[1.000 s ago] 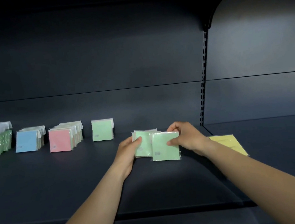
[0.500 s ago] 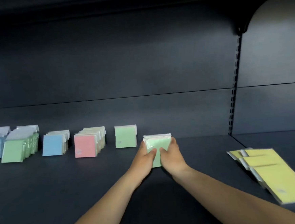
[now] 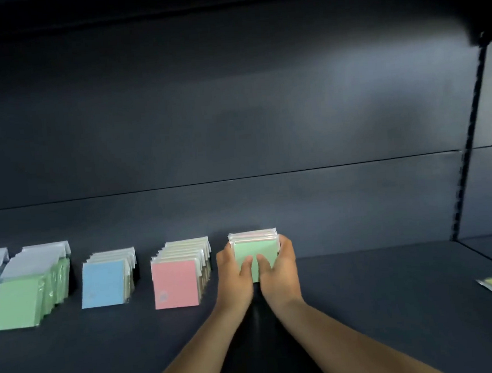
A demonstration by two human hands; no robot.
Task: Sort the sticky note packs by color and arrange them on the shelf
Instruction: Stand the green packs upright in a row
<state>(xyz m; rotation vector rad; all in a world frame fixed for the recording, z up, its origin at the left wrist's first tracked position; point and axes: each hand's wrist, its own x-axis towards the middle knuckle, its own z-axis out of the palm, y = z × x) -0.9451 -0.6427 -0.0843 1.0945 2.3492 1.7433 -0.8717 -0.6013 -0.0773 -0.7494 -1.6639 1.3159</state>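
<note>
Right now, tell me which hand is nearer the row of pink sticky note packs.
Left. The left hand sits just right of the pink row, gripping the green packs; the right hand grips their far side.

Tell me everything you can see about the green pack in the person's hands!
The green pack is a pale mint square in shiny clear wrap. It stands upright at the front of a short row of packs on the dark shelf, right of the pink row. The left hand and right hand grip its sides, thumbs pressed on its face.
</note>
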